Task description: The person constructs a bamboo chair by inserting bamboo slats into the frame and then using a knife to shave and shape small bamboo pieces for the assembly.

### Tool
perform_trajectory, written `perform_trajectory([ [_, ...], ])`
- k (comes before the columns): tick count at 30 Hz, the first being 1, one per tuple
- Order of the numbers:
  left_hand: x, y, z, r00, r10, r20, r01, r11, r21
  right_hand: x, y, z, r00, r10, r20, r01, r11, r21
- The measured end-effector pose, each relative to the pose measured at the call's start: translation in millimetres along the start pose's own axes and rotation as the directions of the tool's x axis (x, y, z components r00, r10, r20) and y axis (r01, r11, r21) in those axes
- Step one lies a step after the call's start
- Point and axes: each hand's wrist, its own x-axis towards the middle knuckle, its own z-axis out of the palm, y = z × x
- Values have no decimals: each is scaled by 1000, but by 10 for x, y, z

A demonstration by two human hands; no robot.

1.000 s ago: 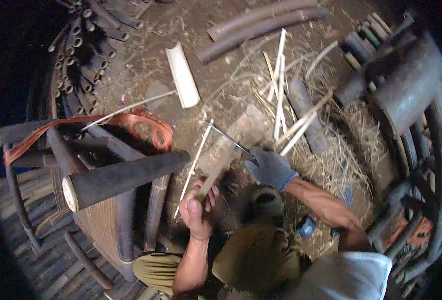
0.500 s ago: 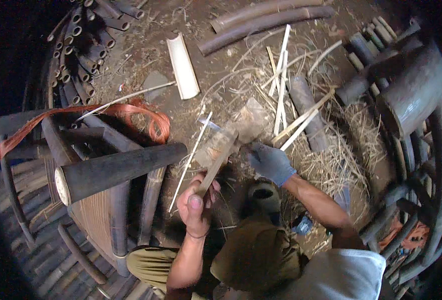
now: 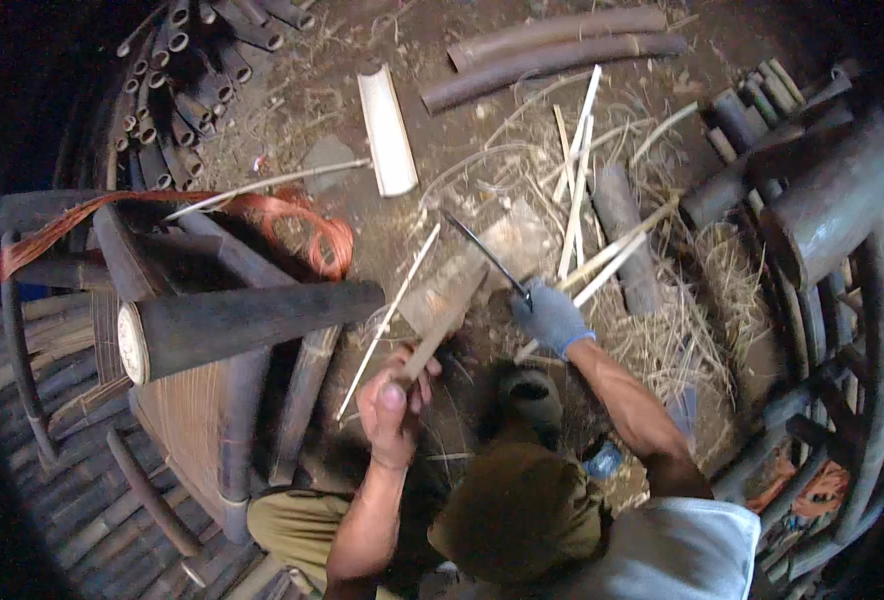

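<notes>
My bare left hand [image 3: 392, 400] is closed around the near end of a flat bamboo strip [image 3: 437, 335], thumb on top. The strip slants up and to the right, away from me. My right hand [image 3: 552, 315], in a grey glove, grips a knife [image 3: 489, 250]; its narrow dark blade points up and left, beyond the strip's far end. Fingers hide most of the knife's handle. Beneath the blade, a pale worn board or slab [image 3: 517, 235] lies on the ground. One thin light stick [image 3: 392, 320] lies just left of the bamboo strip.
A dark bamboo pole [image 3: 252, 325] juts in from the left over a bamboo frame, near orange twine [image 3: 332, 245]. Split pale bamboo [image 3: 387, 135] lies ahead. White strips [image 3: 577, 190], a short bamboo piece [image 3: 627, 240] and shavings are to the right. A large bamboo tube [image 3: 832, 200] stands far right.
My right hand has shifted slightly right and turned the knife, so its blade now shows as a thin dark line angled farther up. The left hand keeps its hold on the strip.
</notes>
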Motion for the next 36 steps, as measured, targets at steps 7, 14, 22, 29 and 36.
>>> perform_trajectory([
  [7,-26,-101,-81,999,9,-48,-10,1000,-25,-256,-563,-292,844,-376,-381,483,842,241],
  [14,-164,288,-198,927,-355,121,342,932,118,-30,-58,-92,998,44,49,-49,992,112],
  [22,-584,-1032,-335,482,-844,234,874,447,-189,-595,132,140,997,40,-70,-19,958,285],
  [29,-570,-1467,-127,798,-591,-119,594,737,324,-717,19,140,933,168,-318,-41,928,370],
  [36,-425,-1617,11,850,-512,-125,445,569,691,-404,-393,144,926,180,-333,-56,935,350],
])
